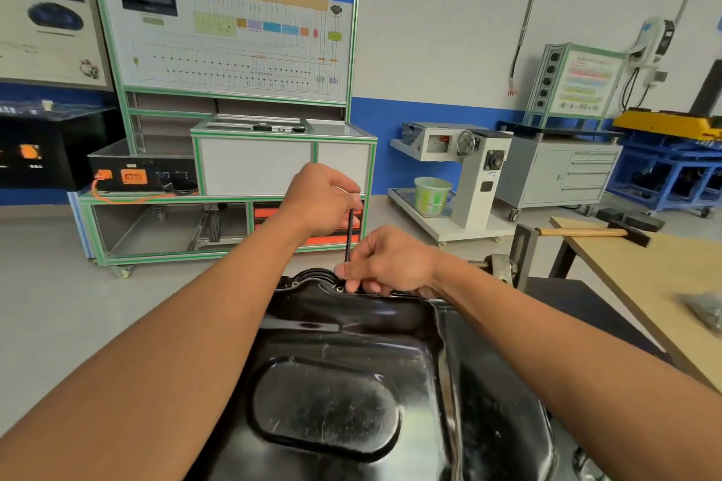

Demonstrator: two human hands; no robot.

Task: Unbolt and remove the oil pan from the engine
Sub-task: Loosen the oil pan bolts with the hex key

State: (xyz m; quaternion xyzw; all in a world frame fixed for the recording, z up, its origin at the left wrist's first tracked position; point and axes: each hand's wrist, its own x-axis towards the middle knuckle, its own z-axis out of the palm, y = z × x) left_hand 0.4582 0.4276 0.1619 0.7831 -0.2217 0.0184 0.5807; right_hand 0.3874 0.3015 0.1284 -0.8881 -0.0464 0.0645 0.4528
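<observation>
Black and glossy, the oil pan (332,394) fills the view's 6 o'clock, its underside facing up. At the pan's 12 o'clock rim a thin dark tool (349,234) stands nearly upright. The left hand (318,199) is curled round the tool's top. The right hand (390,262) pinches its lower end, fingertips touching the rim flange. Toward 3 o'clock a wooden-handled hammer (594,232) lies on the wooden counter (644,277).

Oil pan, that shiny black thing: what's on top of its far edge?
A thin dark tool stands on the oil pan's far rim. The left hand grips its top; the right hand pinches it low down. Those fingers cover the tool's tip and any bolt.
</observation>
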